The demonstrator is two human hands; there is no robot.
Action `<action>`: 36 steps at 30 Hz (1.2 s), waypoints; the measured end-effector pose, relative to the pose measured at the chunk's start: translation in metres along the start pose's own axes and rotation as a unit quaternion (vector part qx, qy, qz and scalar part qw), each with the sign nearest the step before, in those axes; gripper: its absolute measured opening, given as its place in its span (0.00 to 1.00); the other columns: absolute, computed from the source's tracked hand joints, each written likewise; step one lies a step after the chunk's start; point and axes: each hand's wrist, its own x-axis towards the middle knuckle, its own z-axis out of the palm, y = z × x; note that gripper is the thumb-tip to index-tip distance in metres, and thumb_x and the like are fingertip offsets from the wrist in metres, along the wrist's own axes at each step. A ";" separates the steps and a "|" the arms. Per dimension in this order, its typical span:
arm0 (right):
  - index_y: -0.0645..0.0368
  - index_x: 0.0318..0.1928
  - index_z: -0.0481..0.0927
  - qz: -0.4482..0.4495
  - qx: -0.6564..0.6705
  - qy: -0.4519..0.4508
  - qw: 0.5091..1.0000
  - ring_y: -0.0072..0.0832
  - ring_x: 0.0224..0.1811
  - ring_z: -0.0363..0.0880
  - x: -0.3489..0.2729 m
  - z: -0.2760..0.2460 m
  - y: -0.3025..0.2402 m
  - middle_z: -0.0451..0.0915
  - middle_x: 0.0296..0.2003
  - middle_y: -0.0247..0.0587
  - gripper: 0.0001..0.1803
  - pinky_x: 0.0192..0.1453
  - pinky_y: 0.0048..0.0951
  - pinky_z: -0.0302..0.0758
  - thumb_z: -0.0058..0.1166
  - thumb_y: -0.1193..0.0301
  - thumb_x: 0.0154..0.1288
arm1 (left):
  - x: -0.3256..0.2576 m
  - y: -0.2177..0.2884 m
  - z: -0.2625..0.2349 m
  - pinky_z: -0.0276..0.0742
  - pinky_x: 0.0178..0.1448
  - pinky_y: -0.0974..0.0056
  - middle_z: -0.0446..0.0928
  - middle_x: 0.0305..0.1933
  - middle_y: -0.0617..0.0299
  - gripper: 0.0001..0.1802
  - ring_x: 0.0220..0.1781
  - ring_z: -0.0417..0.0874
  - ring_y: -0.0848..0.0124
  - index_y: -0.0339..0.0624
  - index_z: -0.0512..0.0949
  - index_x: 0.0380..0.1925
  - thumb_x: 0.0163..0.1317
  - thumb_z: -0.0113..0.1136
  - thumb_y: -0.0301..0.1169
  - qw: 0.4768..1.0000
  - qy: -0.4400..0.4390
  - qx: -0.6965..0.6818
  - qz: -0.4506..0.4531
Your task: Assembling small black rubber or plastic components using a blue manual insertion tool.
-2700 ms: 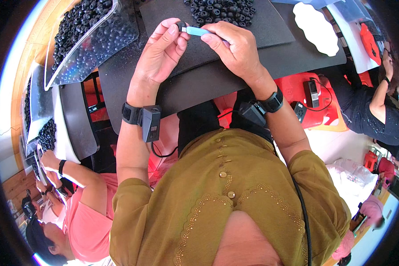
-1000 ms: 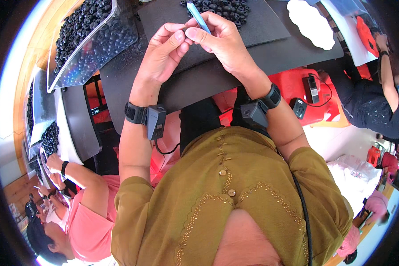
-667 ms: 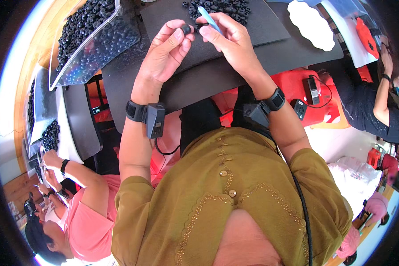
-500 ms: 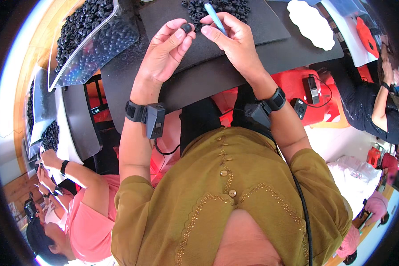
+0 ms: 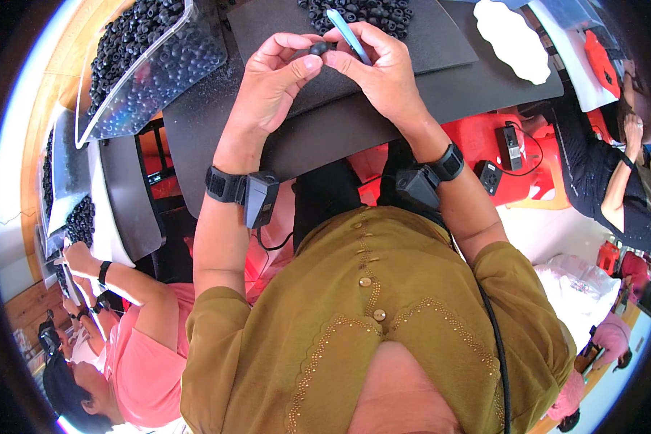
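The left hand (image 5: 278, 76) and the right hand (image 5: 380, 69) meet over a dark mat (image 5: 441, 43), both pinching one small black ring-shaped part (image 5: 318, 48) between them. The left thumb and forefinger are pressed together on the part from its 9 o'clock side; the right thumb and forefinger press on it from 3 o'clock. The right hand also keeps a slim light-blue tool (image 5: 343, 32) tucked between its fingers, the tool slanting up toward 11 o'clock above the knuckles (its tip stands clear of the part, as far as can be seen).

At 12 o'clock from the hands a heap of small black parts (image 5: 372, 11) lies on the mat, near the fingertips but apart from them. At 9 to 10 o'clock a clear plastic bin (image 5: 152, 72) stands tilted, full of the same black pieces. At 2 o'clock a white scalloped tray (image 5: 510, 40) rests on the dark worktop (image 5: 340, 134).

Each wrist carries a black band with a small box: the left wristband (image 5: 242, 192) and the right wristband (image 5: 434, 170). A co-worker in a pink top (image 5: 141, 347) sits at 7 o'clock, another person's sleeve at 3 o'clock
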 end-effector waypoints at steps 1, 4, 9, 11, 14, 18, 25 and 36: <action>0.60 0.42 0.83 0.001 0.000 0.000 1.000 0.13 0.32 0.72 0.001 -0.001 0.000 0.79 0.32 0.27 0.11 0.34 0.19 0.69 0.66 0.73 0.58 | 0.000 0.000 0.001 0.78 0.57 0.68 0.78 0.53 0.61 0.11 0.53 0.79 0.73 0.44 0.77 0.42 0.63 0.59 0.18 1.000 0.007 0.014 0.004; 0.59 0.40 0.84 -0.118 -0.087 0.019 0.989 0.20 0.30 0.75 0.007 -0.004 -0.003 0.78 0.30 0.32 0.11 0.34 0.22 0.70 0.66 0.75 0.55 | -0.001 -0.002 0.003 0.78 0.57 0.69 0.78 0.53 0.61 0.09 0.52 0.79 0.74 0.44 0.78 0.41 0.63 0.59 0.19 0.999 0.007 0.032 0.013; 0.58 0.40 0.85 -0.175 -0.120 -0.043 0.976 0.27 0.31 0.77 0.016 -0.014 -0.004 0.78 0.31 0.36 0.10 0.36 0.25 0.72 0.66 0.75 0.55 | -0.001 0.004 0.007 0.78 0.59 0.68 0.78 0.52 0.63 0.06 0.51 0.79 0.73 0.43 0.78 0.39 0.64 0.60 0.20 0.999 0.006 -0.020 -0.027; 0.58 0.40 0.84 -0.169 -0.125 -0.045 0.977 0.27 0.31 0.77 0.016 -0.014 -0.007 0.78 0.31 0.37 0.10 0.36 0.26 0.72 0.66 0.75 0.55 | -0.001 0.003 0.006 0.79 0.59 0.67 0.78 0.50 0.64 0.06 0.52 0.80 0.73 0.42 0.78 0.40 0.65 0.59 0.21 0.999 -0.016 -0.024 -0.019; 0.59 0.40 0.84 -0.155 -0.137 -0.048 0.977 0.28 0.31 0.78 0.015 -0.014 -0.008 0.79 0.31 0.37 0.10 0.36 0.26 0.73 0.66 0.74 0.55 | 0.000 0.000 0.001 0.80 0.56 0.67 0.80 0.49 0.60 0.10 0.51 0.82 0.72 0.42 0.78 0.46 0.65 0.60 0.24 1.000 0.002 0.009 -0.007; 0.59 0.40 0.84 -0.149 -0.152 -0.045 0.976 0.28 0.31 0.79 0.014 -0.015 -0.007 0.79 0.31 0.38 0.11 0.36 0.28 0.74 0.66 0.74 0.55 | 0.000 0.003 0.002 0.81 0.55 0.68 0.79 0.48 0.61 0.12 0.50 0.82 0.72 0.42 0.76 0.49 0.65 0.60 0.24 0.999 0.009 0.012 -0.047; 0.62 0.44 0.81 -0.177 -0.155 -0.022 0.972 0.17 0.32 0.73 0.012 -0.015 -0.008 0.77 0.31 0.32 0.13 0.36 0.22 0.70 0.66 0.75 0.58 | -0.001 0.007 -0.008 0.81 0.52 0.71 0.77 0.48 0.57 0.13 0.50 0.80 0.68 0.40 0.75 0.50 0.66 0.58 0.23 0.996 -0.001 -0.062 -0.064; 0.59 0.41 0.81 -0.140 -0.148 -0.036 0.978 0.38 0.30 0.79 0.007 -0.016 0.008 0.80 0.30 0.44 0.14 0.35 0.32 0.74 0.56 0.60 0.67 | 0.001 0.010 -0.012 0.78 0.54 0.69 0.73 0.53 0.51 0.13 0.51 0.74 0.65 0.37 0.73 0.52 0.68 0.54 0.22 0.976 -0.017 -0.209 -0.059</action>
